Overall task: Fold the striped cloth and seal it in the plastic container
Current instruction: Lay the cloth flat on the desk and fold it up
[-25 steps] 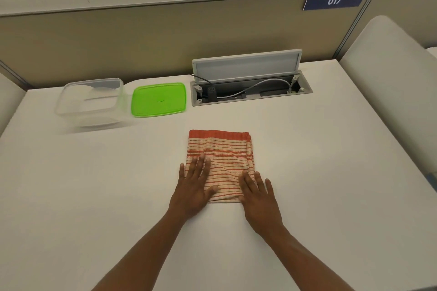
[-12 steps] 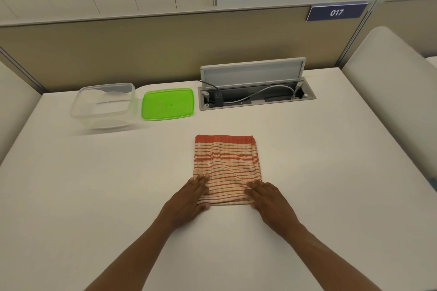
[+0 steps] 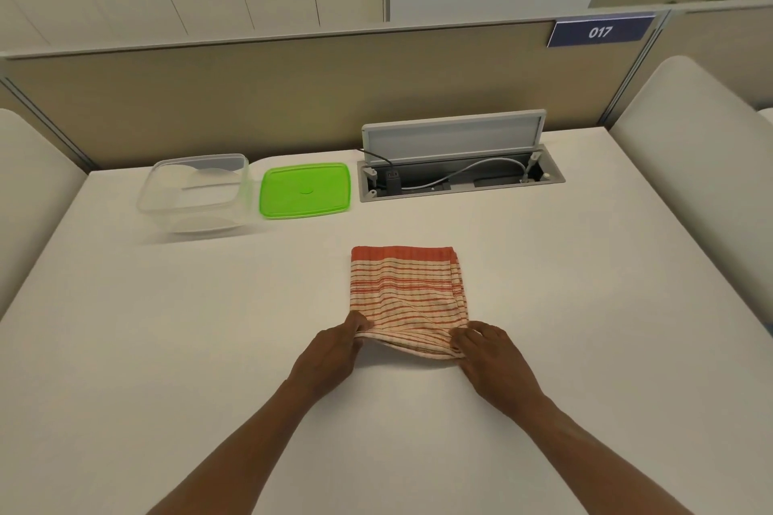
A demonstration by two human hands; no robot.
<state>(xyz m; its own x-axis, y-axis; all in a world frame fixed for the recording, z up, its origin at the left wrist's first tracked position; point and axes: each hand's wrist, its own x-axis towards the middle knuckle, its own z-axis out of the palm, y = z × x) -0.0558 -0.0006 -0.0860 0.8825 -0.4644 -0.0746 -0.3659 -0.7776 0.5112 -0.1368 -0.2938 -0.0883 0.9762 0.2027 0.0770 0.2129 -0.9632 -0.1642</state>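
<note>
Red-striped cloth, flat under both palms a second ago, now has its near edge pinched up by left hand and right hand, starting another fold.

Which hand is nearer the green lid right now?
Left. The left hand pinches the cloth's near left corner, below the green lid. The right hand holds the near right corner, farther off to the right.
</note>
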